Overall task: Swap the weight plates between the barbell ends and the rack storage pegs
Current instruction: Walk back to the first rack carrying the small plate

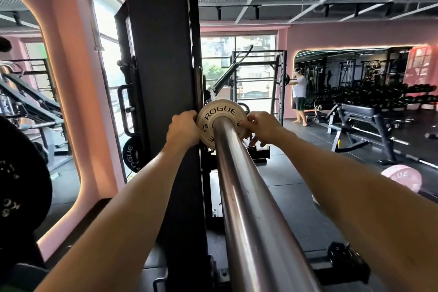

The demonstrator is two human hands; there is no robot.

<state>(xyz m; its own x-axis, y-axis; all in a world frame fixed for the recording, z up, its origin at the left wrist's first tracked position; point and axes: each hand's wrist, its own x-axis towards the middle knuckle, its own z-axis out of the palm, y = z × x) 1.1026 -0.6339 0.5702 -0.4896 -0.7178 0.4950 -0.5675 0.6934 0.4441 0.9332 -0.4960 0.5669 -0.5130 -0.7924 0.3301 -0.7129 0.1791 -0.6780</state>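
The black rack post (163, 102) stands just left of the steel bar (246, 197). On the bar sits a small pale plate (219, 114) — left hand (183, 129) gripping its left rim, right hand (263, 127) pinching its right rim.

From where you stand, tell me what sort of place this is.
A gym, most likely its free-weights area: both hands hold a small Rogue weight plate on a barbell sleeve, with a weight bench and dumbbell racks behind.
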